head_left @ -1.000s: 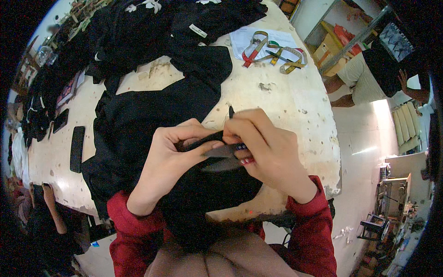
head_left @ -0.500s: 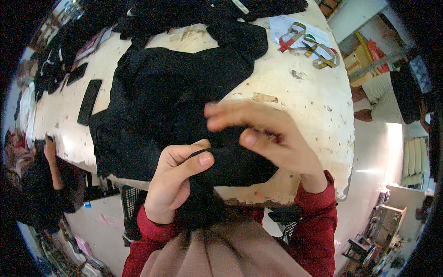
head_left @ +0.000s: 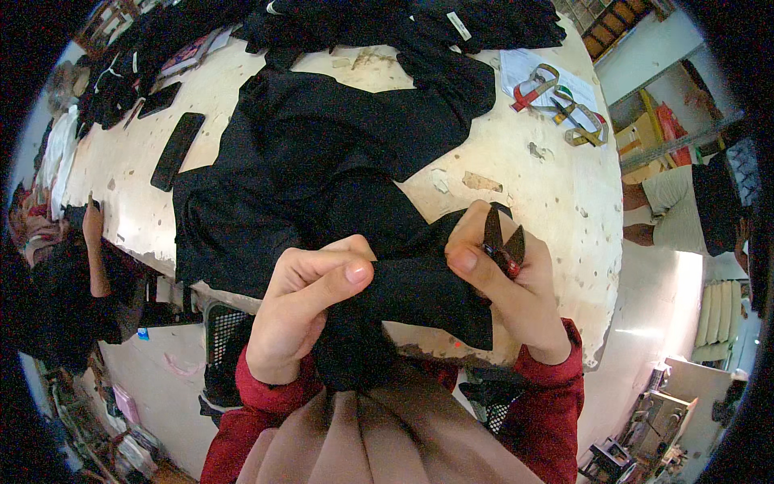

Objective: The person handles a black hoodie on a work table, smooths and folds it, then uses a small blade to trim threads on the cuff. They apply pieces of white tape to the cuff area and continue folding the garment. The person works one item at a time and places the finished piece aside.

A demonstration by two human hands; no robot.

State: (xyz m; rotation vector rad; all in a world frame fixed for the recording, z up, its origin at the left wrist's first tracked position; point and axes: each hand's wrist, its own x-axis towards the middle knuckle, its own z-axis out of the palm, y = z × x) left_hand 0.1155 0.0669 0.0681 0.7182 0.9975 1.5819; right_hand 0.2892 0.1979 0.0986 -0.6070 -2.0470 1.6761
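A black garment [head_left: 314,169] lies spread on a worn cream worktable [head_left: 548,194], with its near part pulled over the table's front edge toward me. My left hand [head_left: 302,310] pinches a fold of that black cloth between thumb and fingers. My right hand [head_left: 504,282] grips the cloth with its thumb and also holds small black thread snips [head_left: 501,242], blades pointing up. Both hands are close together at the table's front edge, above my lap.
More black garments [head_left: 387,20] are piled at the table's far side. A dark phone-like slab [head_left: 178,150] lies at the left. Several scissors [head_left: 564,105] rest on white paper at the far right. Another person [head_left: 72,274] sits at the left; someone else sits at the right.
The view has shifted so more of the table shows. My right hand has moved right and turned, and the snips now stand up clear of the cloth. My left hand keeps its pinch.
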